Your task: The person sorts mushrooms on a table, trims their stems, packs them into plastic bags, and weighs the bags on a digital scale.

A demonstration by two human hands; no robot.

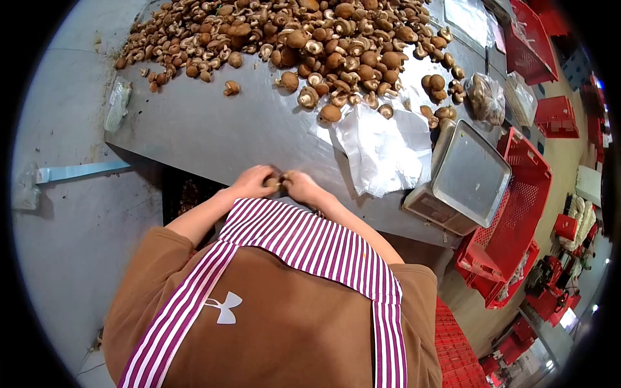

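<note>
Close to my body at the near edge of the metal table, my left hand is closed round a small brown mushroom. My right hand meets it from the other side, its fingers pinched at the mushroom; their tips are partly hidden. A large heap of brown-capped mushrooms with pale stems covers the far part of the table. A few mushrooms lie apart at the heap's near side, among them a single mushroom.
White plastic bags lie right of my hands. Beyond them a metal tray tops a box at the table's right edge. Red crates stand further right. A bag of mushrooms sits at the far right. A blue strip is at the left.
</note>
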